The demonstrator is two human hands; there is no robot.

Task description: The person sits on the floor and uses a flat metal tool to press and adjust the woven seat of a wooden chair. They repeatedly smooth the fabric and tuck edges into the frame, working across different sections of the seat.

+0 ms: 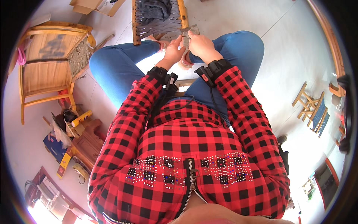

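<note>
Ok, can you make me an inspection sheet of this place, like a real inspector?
Surface: pale tiled floor, joint lines visible.
Work things: wooden frame laced with grey straps; dark cloth lying on it; flat grey piece near its corner.
Hands: right hand, fingers against the grey piece; left hand close beside; both grips unclear.
Cables: black cable hanging from the right wrist unit.
Clutter: yellow cylinder, cardboard box.
Surroundings: wooden chair left; blue-seated folding stool right.
</note>
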